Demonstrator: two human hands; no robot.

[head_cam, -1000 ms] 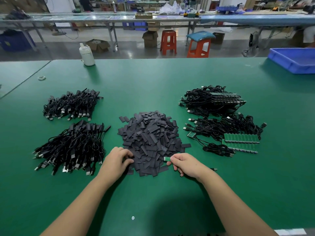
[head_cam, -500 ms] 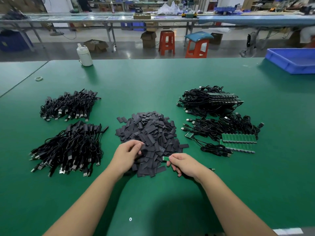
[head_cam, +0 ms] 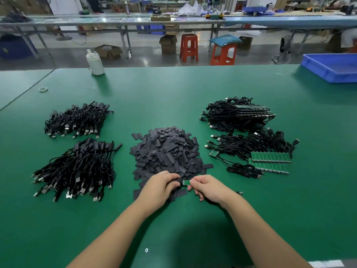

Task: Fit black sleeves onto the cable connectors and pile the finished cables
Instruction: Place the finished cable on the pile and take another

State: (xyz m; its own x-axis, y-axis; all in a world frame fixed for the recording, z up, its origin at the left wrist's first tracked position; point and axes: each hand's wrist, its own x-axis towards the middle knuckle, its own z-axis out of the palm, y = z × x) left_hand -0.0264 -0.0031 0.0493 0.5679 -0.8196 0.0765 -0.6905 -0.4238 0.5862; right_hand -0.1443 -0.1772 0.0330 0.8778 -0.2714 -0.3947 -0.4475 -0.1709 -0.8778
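Small green flat connector board [head_cam: 186, 182] pinched in the right hand [head_cam: 209, 188], fingers curled around it, poking out toward the left. Flat black rubbery sleeve [head_cam: 177, 181] pinched in the left hand [head_cam: 161, 187], fingers curled, its end right at the tip of the green board, looks about to slide on but not yet over it. Both hands close together, low over the near edge of the big heap of loose black sleeves [head_cam: 167, 151] in the middle of the green table mat [head_cam: 173, 89]. Thin black cable from the held board mostly hidden under the right hand, only a small plug end [head_cam: 240, 193] peeping out just beside the wrist. On the right, tangled black cables with bare green boards in rows [head_cam: 270, 158], still waiting for sleeves, and behind them another stacked bundle of black cables [head_cam: 239, 115], boards seen edge-on and hard to tell. On the left, two piles of finished black cables, a near one [head_cam: 77, 169] and a far one [head_cam: 77, 118], black sleeves showing at their far ends. Probably well over halfway: lots done, one in hand, a smaller batch left. Farther off, a white plastic bottle [head_cam: 95, 63] and a blue plastic tray [head_cam: 332, 66].
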